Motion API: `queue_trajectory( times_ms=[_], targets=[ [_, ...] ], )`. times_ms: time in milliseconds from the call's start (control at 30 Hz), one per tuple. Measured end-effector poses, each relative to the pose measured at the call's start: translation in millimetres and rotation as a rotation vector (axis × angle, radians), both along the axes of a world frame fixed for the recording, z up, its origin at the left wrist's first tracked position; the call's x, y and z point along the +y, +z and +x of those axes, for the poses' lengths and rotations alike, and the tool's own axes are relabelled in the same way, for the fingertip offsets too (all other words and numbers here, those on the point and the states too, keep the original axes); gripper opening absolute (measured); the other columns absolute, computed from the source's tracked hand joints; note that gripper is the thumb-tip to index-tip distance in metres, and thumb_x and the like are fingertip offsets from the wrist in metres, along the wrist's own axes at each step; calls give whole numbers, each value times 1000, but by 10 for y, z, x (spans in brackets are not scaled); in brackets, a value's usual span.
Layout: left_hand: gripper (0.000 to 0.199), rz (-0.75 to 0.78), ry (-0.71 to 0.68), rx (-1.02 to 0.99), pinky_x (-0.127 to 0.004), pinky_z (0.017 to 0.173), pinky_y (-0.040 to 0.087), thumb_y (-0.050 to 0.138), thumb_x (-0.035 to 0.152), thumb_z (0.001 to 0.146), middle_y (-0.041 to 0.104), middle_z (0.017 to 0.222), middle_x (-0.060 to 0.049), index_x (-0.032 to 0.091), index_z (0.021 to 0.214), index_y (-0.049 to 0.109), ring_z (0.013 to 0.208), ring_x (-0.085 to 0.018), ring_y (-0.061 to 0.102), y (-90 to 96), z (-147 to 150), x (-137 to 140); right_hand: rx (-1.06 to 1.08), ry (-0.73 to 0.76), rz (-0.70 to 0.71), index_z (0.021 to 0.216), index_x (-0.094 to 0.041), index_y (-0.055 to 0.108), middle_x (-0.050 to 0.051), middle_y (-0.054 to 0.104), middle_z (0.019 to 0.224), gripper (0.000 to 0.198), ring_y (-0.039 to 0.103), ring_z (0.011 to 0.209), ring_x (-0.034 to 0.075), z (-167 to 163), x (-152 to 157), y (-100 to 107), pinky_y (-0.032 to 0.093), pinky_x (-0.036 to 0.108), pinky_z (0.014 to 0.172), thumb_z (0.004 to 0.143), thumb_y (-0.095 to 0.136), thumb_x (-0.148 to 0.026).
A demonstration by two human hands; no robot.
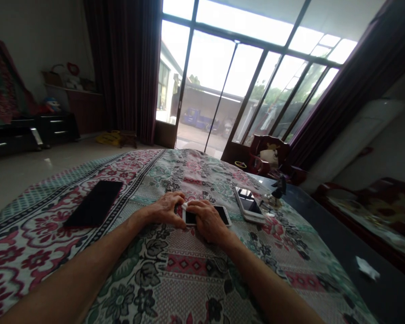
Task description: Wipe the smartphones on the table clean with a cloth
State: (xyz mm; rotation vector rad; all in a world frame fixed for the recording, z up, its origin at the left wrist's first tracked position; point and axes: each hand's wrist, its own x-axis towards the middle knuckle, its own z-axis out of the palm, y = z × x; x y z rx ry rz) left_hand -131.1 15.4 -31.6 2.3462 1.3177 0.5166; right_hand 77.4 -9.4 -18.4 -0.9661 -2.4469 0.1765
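A white smartphone (224, 217) with a dark screen lies flat on the patterned cloth, directly in front of me. My left hand (165, 209) grips its left end, thumb at the near corner and fingers at the far corner. Across the screen lies my right hand (209, 220), its fingers pressed down on a small white wipe (185, 205) near the phone's far left corner. Part of the wipe and the middle of the screen are hidden under that hand.
To the left lies a black tablet (93, 204). On the right are stacked white phones (249, 204) and a small dark figurine (279, 188). The floral cloth (189, 279) covers the table. A crumpled white tissue (367, 268) sits on the dark surface at right.
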Motion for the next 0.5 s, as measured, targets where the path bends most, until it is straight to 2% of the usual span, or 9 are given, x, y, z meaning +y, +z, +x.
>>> queue_trajectory(
  times_ms=[167,367,433,500],
  targets=[
    [70,-21,26,7,-46,114,30,84,49,50,47,145,-11,23,112,63,135,-36,38,42,25,-21,-35,-184,1,109,-22,72,6,69,114,46,57,106,21,65,36,-22,44,36,97,80,43,-1],
    [70,-34,28,19,-44,113,30,82,50,52,46,145,-8,24,114,61,136,-35,36,52,25,-27,-127,-112,56,124,-26,65,6,63,118,47,54,103,21,-36,-16,-23,43,35,95,85,46,-7],
    [70,-34,25,27,-44,114,29,81,52,52,46,145,-8,25,114,61,137,-34,35,49,21,-21,-132,-99,57,122,-27,66,5,63,117,47,54,102,21,-22,-7,-12,43,35,95,85,46,-6],
    [70,-38,23,37,-44,114,29,81,51,52,45,146,-9,24,113,61,137,-35,35,56,22,-20,-125,-150,38,115,-26,70,6,65,112,45,55,101,21,38,26,-2,43,35,93,84,46,-5]
  ],
)
